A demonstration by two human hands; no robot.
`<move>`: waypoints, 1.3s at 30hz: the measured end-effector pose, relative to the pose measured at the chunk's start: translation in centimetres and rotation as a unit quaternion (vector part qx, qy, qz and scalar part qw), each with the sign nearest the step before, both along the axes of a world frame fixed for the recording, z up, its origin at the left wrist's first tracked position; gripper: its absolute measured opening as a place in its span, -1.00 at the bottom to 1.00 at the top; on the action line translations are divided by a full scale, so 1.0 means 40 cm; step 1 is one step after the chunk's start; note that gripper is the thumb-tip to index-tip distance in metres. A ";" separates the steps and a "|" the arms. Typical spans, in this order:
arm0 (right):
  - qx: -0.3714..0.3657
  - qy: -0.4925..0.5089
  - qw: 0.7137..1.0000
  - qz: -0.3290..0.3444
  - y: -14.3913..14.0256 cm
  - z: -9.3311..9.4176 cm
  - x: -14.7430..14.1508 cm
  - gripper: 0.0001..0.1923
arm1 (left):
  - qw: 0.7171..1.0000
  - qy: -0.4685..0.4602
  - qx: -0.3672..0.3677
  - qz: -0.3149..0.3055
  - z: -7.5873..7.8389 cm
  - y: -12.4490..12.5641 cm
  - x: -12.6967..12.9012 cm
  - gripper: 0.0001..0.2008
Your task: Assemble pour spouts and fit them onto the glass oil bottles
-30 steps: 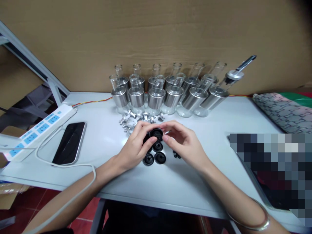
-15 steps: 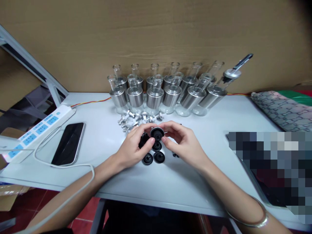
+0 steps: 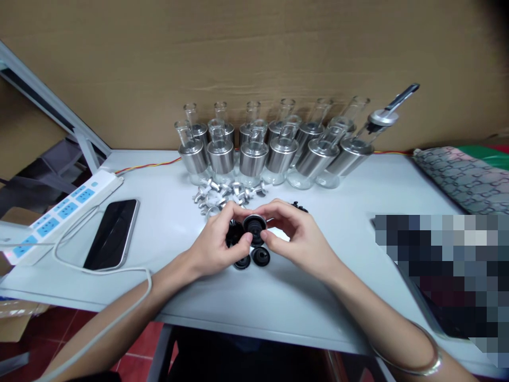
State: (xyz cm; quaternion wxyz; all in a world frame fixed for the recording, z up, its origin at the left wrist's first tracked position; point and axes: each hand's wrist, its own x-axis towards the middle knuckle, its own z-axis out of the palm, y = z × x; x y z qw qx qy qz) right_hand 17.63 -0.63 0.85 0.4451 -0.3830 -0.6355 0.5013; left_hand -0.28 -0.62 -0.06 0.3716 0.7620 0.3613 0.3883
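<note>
The left hand (image 3: 212, 246) and right hand (image 3: 300, 239) meet over a white table (image 3: 278, 297), pinching 1 round black cap (image 3: 254, 224) between their fingertips. More black caps (image 3: 260, 257) lie just below it. Small metal fittings (image 3: 222, 192) sit behind, before rows of glass bottles (image 3: 254, 154). A phone (image 3: 113, 233) and power strip (image 3: 63, 209) lie left.

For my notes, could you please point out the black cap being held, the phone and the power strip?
black cap (image 3: 254, 225), head view, rim.
phone (image 3: 112, 233), head view, screen middle.
power strip (image 3: 66, 209), head view, top face.
</note>
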 end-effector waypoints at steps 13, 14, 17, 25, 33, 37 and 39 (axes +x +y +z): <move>-0.018 -0.003 1.000 -0.017 -0.017 -0.002 -0.017 -0.83 | 1.000 -0.010 -0.004 -0.003 0.001 -0.003 -0.001 -0.81; -0.017 0.001 1.000 -0.018 -0.018 -0.001 -0.018 -0.83 | 1.000 -0.017 -0.005 -0.004 0.002 -0.004 -0.001 -0.81; -0.015 0.015 1.000 -0.016 -0.020 0.002 -0.019 -0.84 | 1.000 -0.025 -0.011 -0.002 0.001 -0.005 0.001 -0.81; -0.014 0.012 1.000 -0.016 -0.028 0.003 -0.023 -0.85 | 0.999 -0.032 -0.012 -0.008 0.001 -0.003 0.004 -0.82; 0.051 -0.002 0.998 -0.034 -0.024 0.008 -0.011 -0.82 | 0.998 -0.032 0.056 0.014 -0.018 -0.007 0.001 -0.74; 0.080 0.012 0.996 -0.045 -0.011 0.001 -0.005 -0.75 | 0.996 -0.034 0.069 0.034 -0.026 -0.002 0.003 -0.70; 0.079 0.024 0.995 -0.054 -0.005 -0.003 -0.004 -0.78 | 0.995 -0.037 0.078 0.040 -0.025 0.002 0.005 -0.72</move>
